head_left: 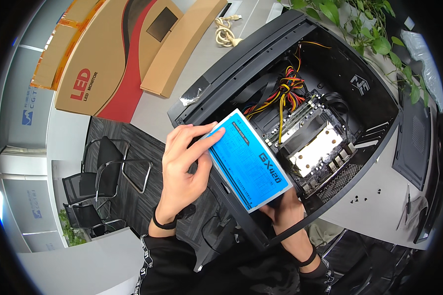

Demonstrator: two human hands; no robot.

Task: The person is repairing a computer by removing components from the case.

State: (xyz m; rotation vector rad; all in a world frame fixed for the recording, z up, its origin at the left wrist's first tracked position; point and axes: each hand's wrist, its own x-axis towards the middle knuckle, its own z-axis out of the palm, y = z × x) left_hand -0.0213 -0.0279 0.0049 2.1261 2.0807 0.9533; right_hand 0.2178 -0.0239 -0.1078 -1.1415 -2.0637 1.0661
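A boxy power supply unit with a bright blue label is tilted at the near left side of an open black computer case. My left hand grips its upper left edge, with fingers on the label side and the thumb at the edge. Below the unit, my right hand reaches past the case's near frame bar to its lower edge, its fingers hidden behind the unit. Inside the case sit a motherboard with a silvery cooler plate and a bundle of red, yellow and black cables.
Several small black screws and a screwdriver lie on the table at right. A black side panel rests beyond the case. Cardboard monitor box, coiled white cable and leafy plant surround it. Chairs stand at left.
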